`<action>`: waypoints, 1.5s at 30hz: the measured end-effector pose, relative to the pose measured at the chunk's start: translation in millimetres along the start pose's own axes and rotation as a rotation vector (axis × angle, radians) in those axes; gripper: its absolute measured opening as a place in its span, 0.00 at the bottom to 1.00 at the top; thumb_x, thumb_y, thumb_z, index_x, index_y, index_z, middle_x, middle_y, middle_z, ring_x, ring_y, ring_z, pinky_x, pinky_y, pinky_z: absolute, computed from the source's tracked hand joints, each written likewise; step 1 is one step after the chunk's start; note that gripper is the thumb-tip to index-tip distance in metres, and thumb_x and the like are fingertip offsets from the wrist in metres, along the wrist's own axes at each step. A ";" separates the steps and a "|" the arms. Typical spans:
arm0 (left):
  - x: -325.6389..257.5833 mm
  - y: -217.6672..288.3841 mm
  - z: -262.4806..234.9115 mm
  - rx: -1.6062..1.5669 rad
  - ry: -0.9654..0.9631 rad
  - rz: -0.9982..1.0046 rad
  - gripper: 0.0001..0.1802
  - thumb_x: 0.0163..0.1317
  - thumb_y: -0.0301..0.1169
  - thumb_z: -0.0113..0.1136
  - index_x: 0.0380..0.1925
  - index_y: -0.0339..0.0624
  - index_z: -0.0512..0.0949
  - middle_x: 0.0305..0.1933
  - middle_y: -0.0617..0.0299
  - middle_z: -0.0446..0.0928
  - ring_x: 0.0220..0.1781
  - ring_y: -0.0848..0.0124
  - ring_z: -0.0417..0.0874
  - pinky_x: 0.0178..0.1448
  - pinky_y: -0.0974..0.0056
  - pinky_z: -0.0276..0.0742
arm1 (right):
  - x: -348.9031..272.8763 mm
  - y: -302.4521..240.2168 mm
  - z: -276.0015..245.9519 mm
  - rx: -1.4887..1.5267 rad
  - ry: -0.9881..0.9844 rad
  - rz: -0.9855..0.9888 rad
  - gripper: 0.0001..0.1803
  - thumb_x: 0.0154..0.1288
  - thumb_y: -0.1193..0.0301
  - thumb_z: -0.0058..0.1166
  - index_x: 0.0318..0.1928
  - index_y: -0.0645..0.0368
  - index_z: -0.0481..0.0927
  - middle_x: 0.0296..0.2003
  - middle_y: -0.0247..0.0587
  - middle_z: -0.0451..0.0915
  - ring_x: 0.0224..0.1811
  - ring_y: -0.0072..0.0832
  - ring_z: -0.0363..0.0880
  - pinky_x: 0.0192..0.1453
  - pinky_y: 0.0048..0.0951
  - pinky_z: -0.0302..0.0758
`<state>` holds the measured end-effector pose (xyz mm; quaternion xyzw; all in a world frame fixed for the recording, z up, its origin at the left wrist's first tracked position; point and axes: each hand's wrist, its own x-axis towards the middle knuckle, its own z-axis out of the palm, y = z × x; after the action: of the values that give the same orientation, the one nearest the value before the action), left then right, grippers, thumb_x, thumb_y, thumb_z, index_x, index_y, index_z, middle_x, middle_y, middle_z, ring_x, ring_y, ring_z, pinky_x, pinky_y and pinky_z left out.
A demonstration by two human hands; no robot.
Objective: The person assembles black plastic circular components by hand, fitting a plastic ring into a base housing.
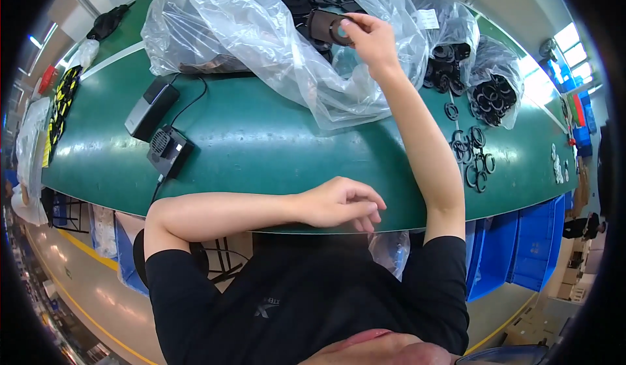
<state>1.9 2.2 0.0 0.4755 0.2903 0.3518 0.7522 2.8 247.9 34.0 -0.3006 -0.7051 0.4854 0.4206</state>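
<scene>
Your right hand (372, 39) pinches a flat black plastic part (328, 27) by its edge above the open clear bag (261, 39), light and stiff by its look, while your left hand (339, 202) rests loosely curled, holding nothing, at the table edge (261, 205).

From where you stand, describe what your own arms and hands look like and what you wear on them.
Both forearms are bare. The left hand and right hand wear no gloves, and I see no rings, watch or bands. Short black sleeves end at the upper arms, part of a black T-shirt with a small grey mark on the chest.
</scene>
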 end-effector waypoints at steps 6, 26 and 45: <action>-1.8 6.5 -4.8 -0.513 0.232 -0.064 0.20 0.69 0.37 0.41 0.49 0.31 0.69 0.41 0.51 0.77 0.43 0.62 0.81 0.46 0.62 0.78 | -79.2 -75.4 -59.0 0.034 -0.346 -0.024 0.12 0.59 0.75 0.54 0.43 0.64 0.80 0.30 0.33 0.80 0.30 0.16 0.74 0.34 0.19 0.72; 3.8 2.3 0.7 -0.221 0.253 -0.012 0.12 0.56 0.20 0.60 0.38 0.41 0.69 0.41 0.64 0.76 0.42 0.80 0.75 0.49 0.72 0.72 | -103.2 12.9 -141.0 -1.074 -0.142 -0.003 0.15 0.55 0.67 0.57 0.44 0.55 0.80 0.38 0.48 0.77 0.40 0.44 0.78 0.44 0.39 0.75; 2.7 -0.5 -2.0 -0.199 0.204 0.000 0.12 0.57 0.20 0.58 0.40 0.37 0.70 0.42 0.62 0.75 0.45 0.78 0.75 0.51 0.71 0.72 | -92.7 15.1 -145.7 -0.965 -0.036 -0.006 0.11 0.51 0.64 0.61 0.34 0.55 0.83 0.35 0.44 0.76 0.42 0.42 0.76 0.45 0.39 0.73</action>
<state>2.0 5.3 -1.6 0.3605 0.3287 0.4254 0.7623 175.1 238.9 17.4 -0.4509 -0.8579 0.1066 0.2222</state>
